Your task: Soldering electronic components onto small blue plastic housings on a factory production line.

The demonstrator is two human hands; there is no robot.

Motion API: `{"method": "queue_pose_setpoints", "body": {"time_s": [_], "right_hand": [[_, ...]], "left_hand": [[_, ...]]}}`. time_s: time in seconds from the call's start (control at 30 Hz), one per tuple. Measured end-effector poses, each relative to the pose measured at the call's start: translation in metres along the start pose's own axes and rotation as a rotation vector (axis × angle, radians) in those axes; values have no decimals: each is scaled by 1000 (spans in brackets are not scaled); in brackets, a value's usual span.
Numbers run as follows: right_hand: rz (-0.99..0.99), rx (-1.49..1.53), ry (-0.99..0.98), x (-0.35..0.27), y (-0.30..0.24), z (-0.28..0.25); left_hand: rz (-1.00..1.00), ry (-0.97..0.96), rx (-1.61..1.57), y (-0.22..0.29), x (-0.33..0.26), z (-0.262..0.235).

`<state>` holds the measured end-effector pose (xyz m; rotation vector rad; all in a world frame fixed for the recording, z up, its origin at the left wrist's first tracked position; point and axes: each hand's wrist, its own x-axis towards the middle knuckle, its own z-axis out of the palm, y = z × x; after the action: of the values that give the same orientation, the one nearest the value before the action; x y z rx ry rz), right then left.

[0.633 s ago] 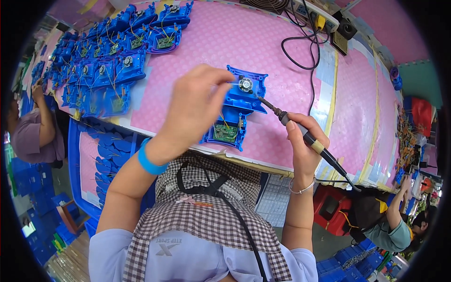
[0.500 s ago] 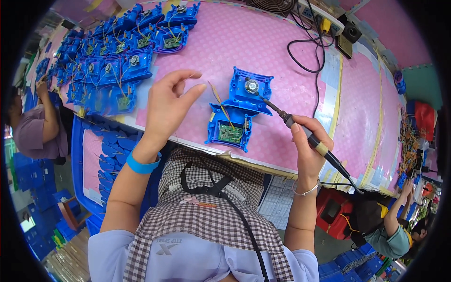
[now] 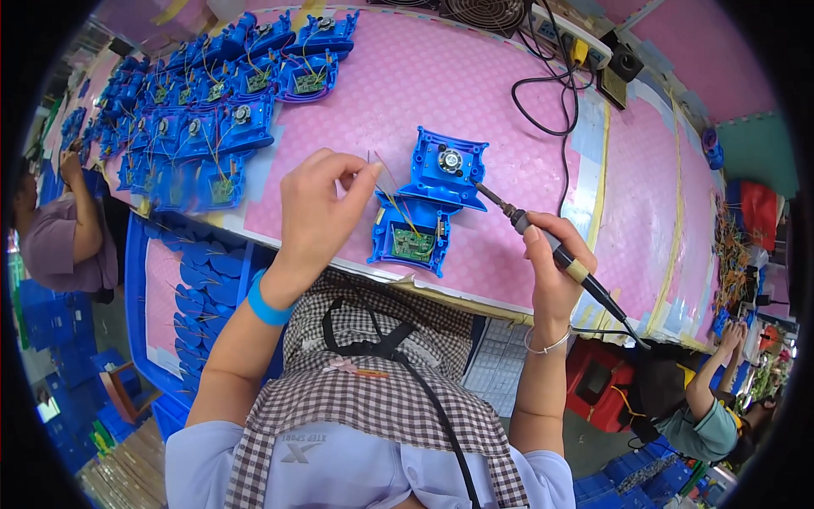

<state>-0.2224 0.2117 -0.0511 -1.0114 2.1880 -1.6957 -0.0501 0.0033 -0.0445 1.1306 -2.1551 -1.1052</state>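
**Left hand [image 3: 326, 199] by the wires [image 3: 405, 215], soldering iron [image 3: 577, 270] in the right hand [image 3: 551, 276]**

The hands were held well apart. The left thumb and forefinger were curled close to each other beside the free wire ends; whether a wire was pinched could not be told. The iron's handle was gripped by the right hand.

On the pink-covered table [image 3: 373, 76], the upper blue shell [image 3: 430, 174] was placed at one o'clock from the lower blue shell [image 3: 381, 242]. Both were judged best left flat and unshifted, with the iron slanted like a pen. The round speaker [image 3: 450, 161] was best approached from four o'clock, where the iron's tip [image 3: 478, 186] was seen, so that its face was spared. Each wire was best gripped behind its bare end, and heat applied only briefly.

The co-worker [image 3: 72, 229] at nine o'clock was partly lost at the dark rim. The left palm was turned from view, the handle was partly covered by fingers, and contact between tip and shell could not be made out.
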Motion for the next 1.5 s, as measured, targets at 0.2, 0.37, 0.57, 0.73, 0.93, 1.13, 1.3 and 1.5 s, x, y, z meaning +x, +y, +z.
{"method": "queue_pose_setpoints", "body": {"time_s": [0.2, 0.37, 0.57, 0.73, 0.93, 1.13, 1.3, 1.5], "right_hand": [[94, 65, 16, 0, -6, 3], [66, 66, 27, -2, -7, 3], [75, 65, 58, -2, -7, -1], [66, 71, 54, -2, -4, -1], [-21, 35, 17, -1, -5, -2], [41, 103, 48, -3, -9, -2], [-13, 56, 42, -1, -12, 4], [-7, 52, 34, 0, -11, 6]], "left_hand": [[343, -5, -142, 33, -2, 18], [364, -152, -90, 31, 11, 42], [455, -208, 187, 32, 11, 46], [451, -210, 223, 35, 13, 48], [444, -138, -8, 36, 8, 41], [253, -21, -178, 29, -22, 11], [554, 78, -50, 30, -25, 14], [369, -92, -139, 40, -21, 11]]}}
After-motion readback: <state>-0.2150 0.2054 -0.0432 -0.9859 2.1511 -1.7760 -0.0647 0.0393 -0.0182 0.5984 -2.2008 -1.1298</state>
